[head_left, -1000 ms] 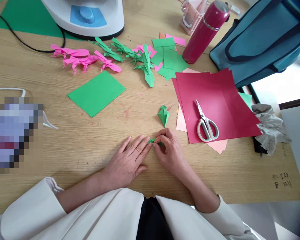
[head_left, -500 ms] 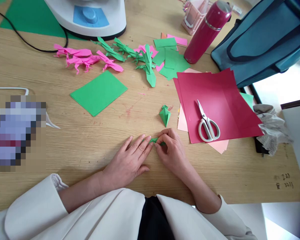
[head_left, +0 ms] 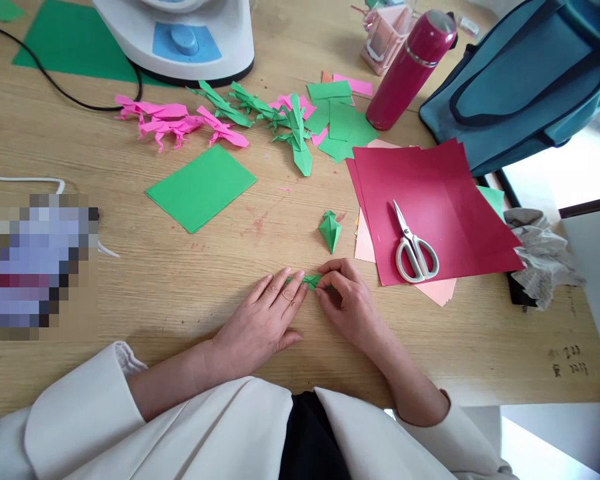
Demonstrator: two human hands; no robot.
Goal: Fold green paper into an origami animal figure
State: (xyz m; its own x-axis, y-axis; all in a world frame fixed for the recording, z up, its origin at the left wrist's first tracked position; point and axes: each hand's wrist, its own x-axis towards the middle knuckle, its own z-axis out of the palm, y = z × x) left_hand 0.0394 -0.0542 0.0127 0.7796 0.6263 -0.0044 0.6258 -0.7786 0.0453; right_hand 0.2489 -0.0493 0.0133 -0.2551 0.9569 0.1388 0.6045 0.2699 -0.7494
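Note:
A small strip of folded green paper (head_left: 311, 281) lies on the table between my hands, partly hidden by fingers. My left hand (head_left: 263, 320) lies flat, its outstretched fingertips pressing on the paper's left part. Thumb and forefinger of my right hand (head_left: 349, 303) pinch the paper's right end. Just beyond them sits a small folded green paper piece (head_left: 331, 231), pointed toward me. Farther back are pink origami figures (head_left: 170, 125) and green origami figures (head_left: 298, 133), beside a green paper sheet (head_left: 201, 189).
White scissors (head_left: 414, 250) rest on red paper sheets (head_left: 450, 213) at the right. Behind stand a red flask (head_left: 405, 77), a pink holder (head_left: 384, 43), a blue bag (head_left: 520, 87) and a white appliance (head_left: 200, 50). A blurred phone-like device (head_left: 35, 267) lies at the left.
My right hand has shifted slightly right, and more of the green strip shows between the hands. My left hand still presses on it. The camera view has shifted a little.

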